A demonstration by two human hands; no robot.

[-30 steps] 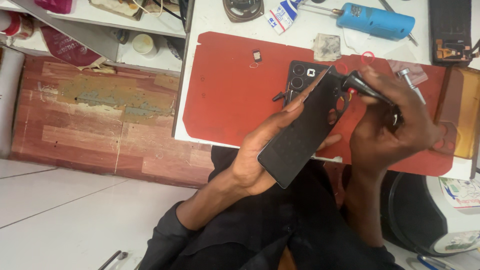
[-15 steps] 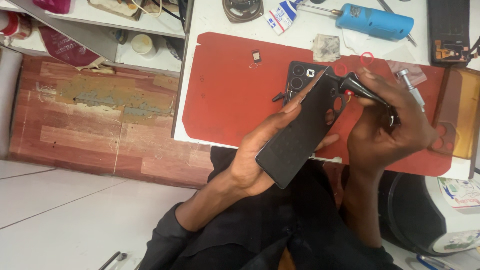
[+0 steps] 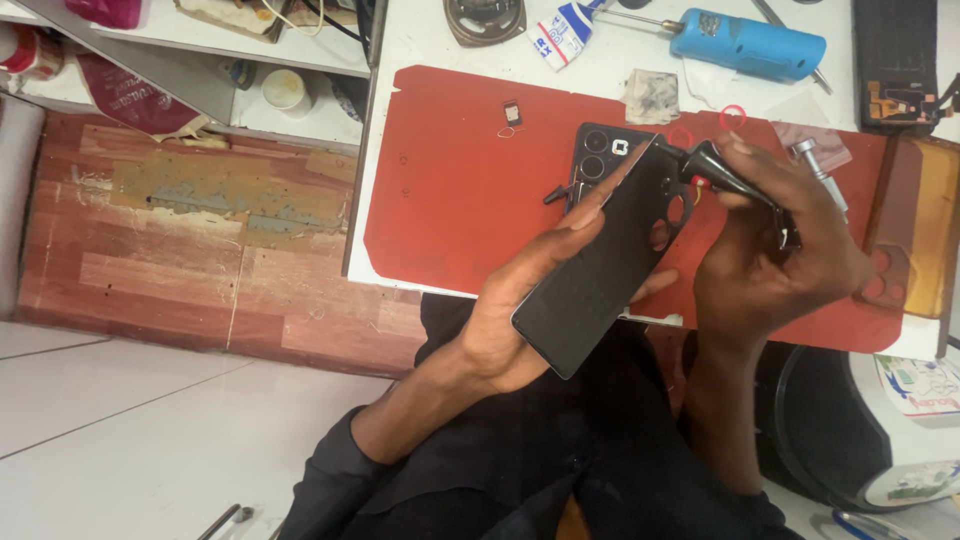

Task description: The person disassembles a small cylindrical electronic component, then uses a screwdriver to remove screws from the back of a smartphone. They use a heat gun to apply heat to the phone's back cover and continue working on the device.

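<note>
My left hand (image 3: pixel 520 320) holds a dark phone back cover (image 3: pixel 610 260) tilted up over the red mat (image 3: pixel 450 200), palm under its lower end and fingers pressed along the long edge at about nine o'clock of the panel. My right hand (image 3: pixel 770 260) has its grip pinched around a black tool (image 3: pixel 715 170), whose tip meets the cover's upper corner at about one o'clock, near the camera cut-outs. I judge the cover to be light, thin and somewhat springy, likely to flex or crack around those cut-outs if levered hard, and smooth enough to slide in the palm. The long edges look to me the safest place to hold it, away from the holes. Just behind it on the mat lies the phone body (image 3: pixel 600 160), camera lenses up. A blue cylindrical tool (image 3: pixel 745 45) rests on the white desk (image 3: pixel 420 40) at twelve o'clock.
</note>
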